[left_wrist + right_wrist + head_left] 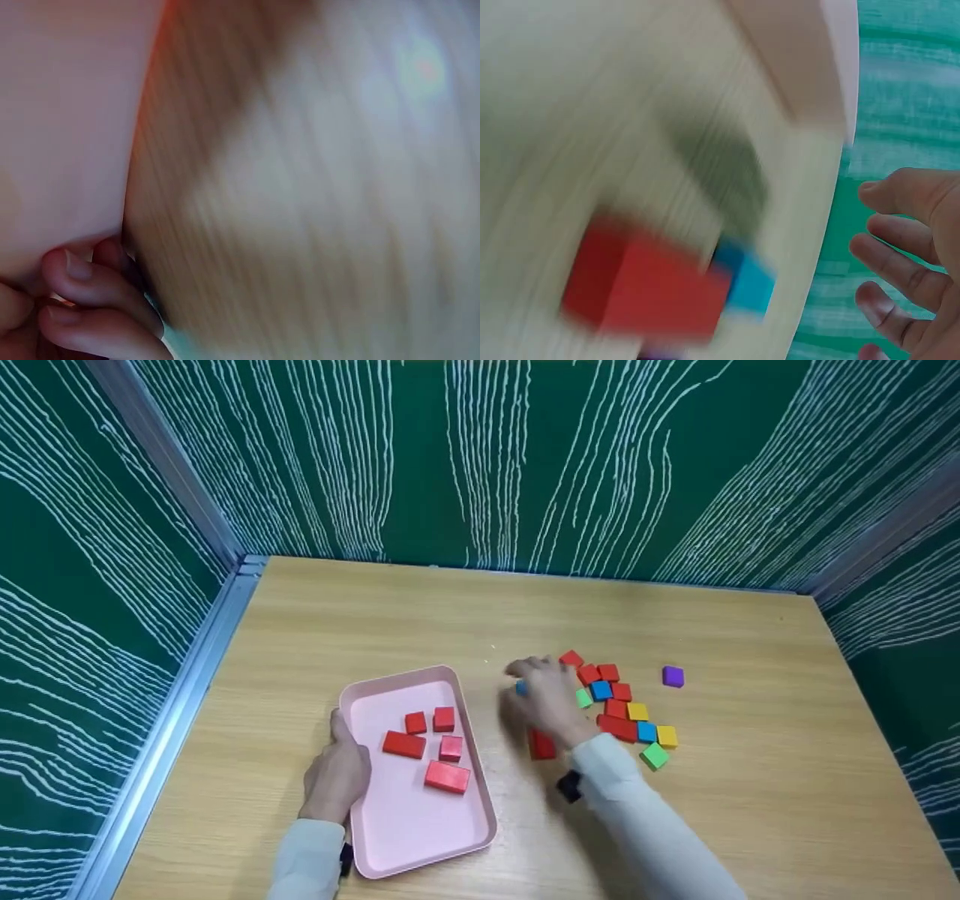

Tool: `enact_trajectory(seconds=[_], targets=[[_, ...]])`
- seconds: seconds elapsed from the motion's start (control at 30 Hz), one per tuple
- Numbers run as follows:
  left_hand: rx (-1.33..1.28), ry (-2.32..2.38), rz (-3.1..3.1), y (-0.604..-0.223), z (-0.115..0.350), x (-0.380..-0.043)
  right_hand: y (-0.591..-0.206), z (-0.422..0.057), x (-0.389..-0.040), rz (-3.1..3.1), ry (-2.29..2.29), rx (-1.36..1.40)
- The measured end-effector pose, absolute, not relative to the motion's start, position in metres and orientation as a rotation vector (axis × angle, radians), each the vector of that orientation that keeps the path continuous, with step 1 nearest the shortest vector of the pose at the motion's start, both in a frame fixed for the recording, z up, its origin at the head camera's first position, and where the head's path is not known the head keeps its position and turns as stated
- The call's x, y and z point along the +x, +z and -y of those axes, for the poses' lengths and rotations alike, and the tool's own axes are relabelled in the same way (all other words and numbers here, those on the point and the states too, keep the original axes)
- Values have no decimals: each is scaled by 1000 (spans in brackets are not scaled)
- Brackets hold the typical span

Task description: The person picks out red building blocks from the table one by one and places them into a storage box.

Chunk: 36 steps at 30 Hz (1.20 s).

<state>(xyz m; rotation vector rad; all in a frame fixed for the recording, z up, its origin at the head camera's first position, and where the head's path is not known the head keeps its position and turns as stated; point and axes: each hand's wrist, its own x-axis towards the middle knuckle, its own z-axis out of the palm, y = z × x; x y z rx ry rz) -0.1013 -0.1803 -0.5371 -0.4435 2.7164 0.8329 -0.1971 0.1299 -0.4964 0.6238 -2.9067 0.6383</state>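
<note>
My left hand [337, 780] grips the left wall of a pink tray [405, 836], thumb over the rim. In the left wrist view curled fingers [90, 274] meet the tray's side. Several red blocks lie in the tray, among them a long red block [448, 777]. To the tray's right, my right hand [551, 701] is above loose blocks, holding nothing. In the right wrist view its fingers [889, 259] are spread and loosely bent, apart from a blurred red block [660, 289] and a blue cube [750, 281]. The hand partly hides a blue cube [520, 687] in the head view.
Right of the hand lies a cluster of red, blue, yellow and green blocks, including a long red block [617, 727] and a green cube [655, 756]. A purple cube [673, 676] sits apart. Green walls with white lines border the wooden table [375, 607].
</note>
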Motion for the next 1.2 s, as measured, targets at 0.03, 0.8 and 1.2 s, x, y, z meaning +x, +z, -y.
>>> enact_trajectory(seconds=[0.03, 0.8, 1.2], targets=[[-449, 837, -2711, -537, 181, -101, -498, -141, -199, 2909, 649, 586], [-466, 842, -2692, -537, 184, -99, -512, -282, -202, 3080, 608, 171], [-457, 819, -2724, -539, 182, -102, -516, -287, -204, 3197, 587, 176]])
